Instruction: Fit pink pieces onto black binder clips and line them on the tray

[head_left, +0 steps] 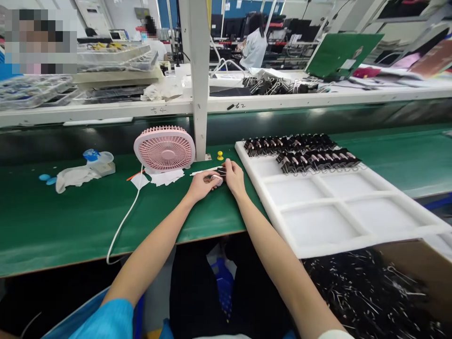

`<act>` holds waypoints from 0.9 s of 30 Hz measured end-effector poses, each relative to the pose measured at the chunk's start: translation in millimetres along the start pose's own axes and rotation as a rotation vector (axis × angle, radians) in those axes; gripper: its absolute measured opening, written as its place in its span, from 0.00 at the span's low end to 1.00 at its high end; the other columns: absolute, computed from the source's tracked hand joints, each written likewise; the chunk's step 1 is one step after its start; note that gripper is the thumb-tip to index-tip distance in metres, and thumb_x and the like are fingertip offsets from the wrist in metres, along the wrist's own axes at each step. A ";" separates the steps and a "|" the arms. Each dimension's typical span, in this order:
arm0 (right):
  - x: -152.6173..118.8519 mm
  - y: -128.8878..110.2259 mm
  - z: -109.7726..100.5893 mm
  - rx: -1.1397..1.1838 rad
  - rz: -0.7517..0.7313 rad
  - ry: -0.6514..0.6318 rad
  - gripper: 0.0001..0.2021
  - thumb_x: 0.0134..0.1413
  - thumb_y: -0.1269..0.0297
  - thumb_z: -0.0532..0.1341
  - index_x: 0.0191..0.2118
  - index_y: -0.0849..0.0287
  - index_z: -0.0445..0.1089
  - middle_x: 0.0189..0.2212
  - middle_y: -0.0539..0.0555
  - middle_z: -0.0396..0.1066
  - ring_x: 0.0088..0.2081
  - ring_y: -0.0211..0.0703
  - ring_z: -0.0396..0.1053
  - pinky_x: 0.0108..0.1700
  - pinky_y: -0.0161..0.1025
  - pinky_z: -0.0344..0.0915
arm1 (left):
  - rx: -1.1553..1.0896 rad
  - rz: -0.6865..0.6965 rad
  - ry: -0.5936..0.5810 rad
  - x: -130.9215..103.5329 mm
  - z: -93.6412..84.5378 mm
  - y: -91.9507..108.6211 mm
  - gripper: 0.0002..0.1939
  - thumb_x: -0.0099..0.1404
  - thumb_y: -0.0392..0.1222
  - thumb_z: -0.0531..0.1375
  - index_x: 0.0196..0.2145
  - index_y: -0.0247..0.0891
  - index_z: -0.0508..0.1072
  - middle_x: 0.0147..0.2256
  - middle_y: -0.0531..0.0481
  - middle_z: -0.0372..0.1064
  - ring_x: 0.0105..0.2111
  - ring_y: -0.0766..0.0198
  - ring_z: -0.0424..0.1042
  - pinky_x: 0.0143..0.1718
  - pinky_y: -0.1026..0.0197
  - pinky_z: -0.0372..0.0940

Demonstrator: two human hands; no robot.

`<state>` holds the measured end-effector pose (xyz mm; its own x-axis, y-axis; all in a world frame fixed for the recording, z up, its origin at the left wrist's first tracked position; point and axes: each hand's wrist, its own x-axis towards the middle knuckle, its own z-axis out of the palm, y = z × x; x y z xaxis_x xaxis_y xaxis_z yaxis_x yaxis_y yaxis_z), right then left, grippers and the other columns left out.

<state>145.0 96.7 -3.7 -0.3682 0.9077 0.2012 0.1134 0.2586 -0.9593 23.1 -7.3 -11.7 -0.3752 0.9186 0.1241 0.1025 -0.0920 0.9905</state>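
Close together above the green table, my two hands work on small parts. My left hand point(199, 186) is closed on a small round pale part point(216, 180), partly covered by the fingers. A black binder clip point(221, 171) with wire handles sits against that part, and my right hand point(234, 177) pinches it from the right. Whether the clip's jaws are around the part cannot be made out. A thin white stick-like thing point(203, 171) lies just behind my left hand.
Right of my hands, a white foam tray point(259, 188) carries rows of black clips point(314, 160). Below it stands a cardboard box point(406, 259) of loose binder clips. A pink fan point(165, 148), its white cable point(124, 221), a yellow knob point(220, 155) and a white cloth point(74, 176) are on the table.
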 end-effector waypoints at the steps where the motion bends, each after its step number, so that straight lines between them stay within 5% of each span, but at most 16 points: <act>1: 0.0 -0.9 -0.6 -0.031 0.036 0.026 0.33 0.67 0.31 0.49 0.33 0.56 0.74 0.33 0.56 0.78 0.40 0.52 0.73 0.46 0.43 0.67 | 0.042 0.043 0.011 -0.7 1.5 0.3 0.21 0.58 0.51 0.73 0.43 0.34 0.82 0.34 0.44 0.79 0.27 0.62 0.74 0.31 0.59 0.71; 5: 2.3 -2.5 -3.6 -0.169 0.086 0.048 0.37 0.69 0.30 0.45 0.25 0.54 0.72 0.30 0.60 0.77 0.40 0.57 0.74 0.47 0.45 0.67 | 0.212 0.242 0.025 -3.9 5.3 5.2 0.11 0.63 0.46 0.69 0.41 0.38 0.83 0.44 0.41 0.79 0.37 0.58 0.77 0.38 0.57 0.73; 10: 5.0 0.2 -8.2 -0.307 0.125 0.028 0.36 0.70 0.32 0.44 0.22 0.53 0.69 0.30 0.64 0.76 0.41 0.61 0.74 0.50 0.49 0.67 | 0.337 0.361 -0.010 -8.5 8.4 13.5 0.06 0.65 0.42 0.68 0.40 0.40 0.83 0.44 0.42 0.80 0.43 0.54 0.78 0.45 0.54 0.72; 17: 9.0 4.8 -17.0 -0.280 0.197 0.069 0.37 0.73 0.34 0.39 0.25 0.53 0.70 0.31 0.63 0.76 0.42 0.59 0.74 0.51 0.48 0.67 | -0.065 0.106 0.096 -5.3 5.2 15.9 0.22 0.59 0.53 0.73 0.45 0.36 0.81 0.36 0.44 0.80 0.30 0.60 0.77 0.32 0.58 0.72; 27: 1.0 -2.7 -11.3 -0.534 0.153 -0.077 0.43 0.75 0.37 0.34 0.38 0.60 0.80 0.40 0.69 0.79 0.50 0.66 0.75 0.57 0.55 0.66 | -0.122 -0.017 0.138 -2.1 3.7 11.4 0.25 0.50 0.53 0.78 0.41 0.34 0.85 0.38 0.42 0.82 0.38 0.55 0.78 0.40 0.55 0.76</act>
<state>154.8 100.6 1.3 -0.3751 0.9264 0.0334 0.6151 0.2757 -0.7387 28.5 -8.8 -0.8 -0.4999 0.8596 0.1062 -0.0143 -0.1307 0.9913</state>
